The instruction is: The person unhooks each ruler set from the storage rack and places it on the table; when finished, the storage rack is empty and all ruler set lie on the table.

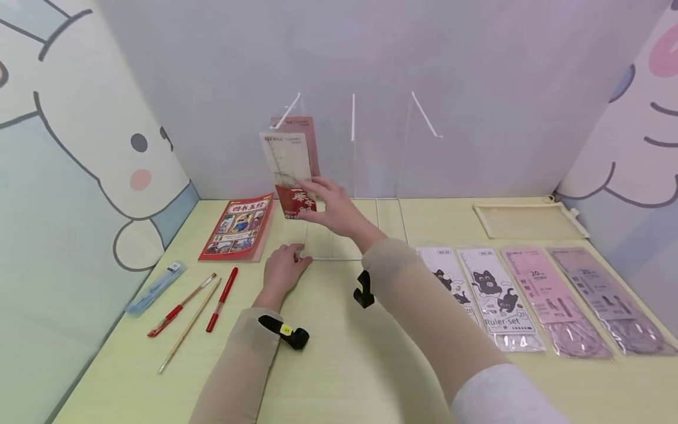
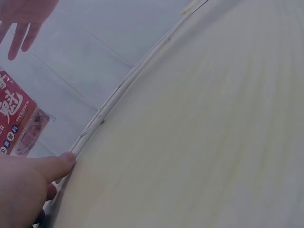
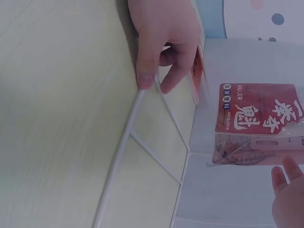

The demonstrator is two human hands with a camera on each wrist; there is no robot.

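Observation:
My left hand [image 1: 285,270] pinches the front left corner of a white wire rack [image 1: 339,259]. In the right wrist view its thumb lies along the rack's rod [image 3: 118,154]. Two ruler set packs hang at the rack's left hook: a white-and-red ruler set [image 1: 288,162] in front and a pink ruler set [image 1: 303,125] behind it. Beside their right edge is my right hand [image 1: 333,206], fingers extended. The left wrist view shows these fingers [image 2: 19,40] spread with nothing between them. Whether they touch a pack, I cannot tell.
Bare middle hook [image 1: 353,118] and right hook [image 1: 426,115] stick out. A red booklet [image 1: 238,227], a blue packet [image 1: 156,288], pens [image 1: 222,299] and a wooden stick [image 1: 189,325] lie left. Several ruler packs [image 1: 498,291] and a cream mesh pouch [image 1: 529,221] lie right.

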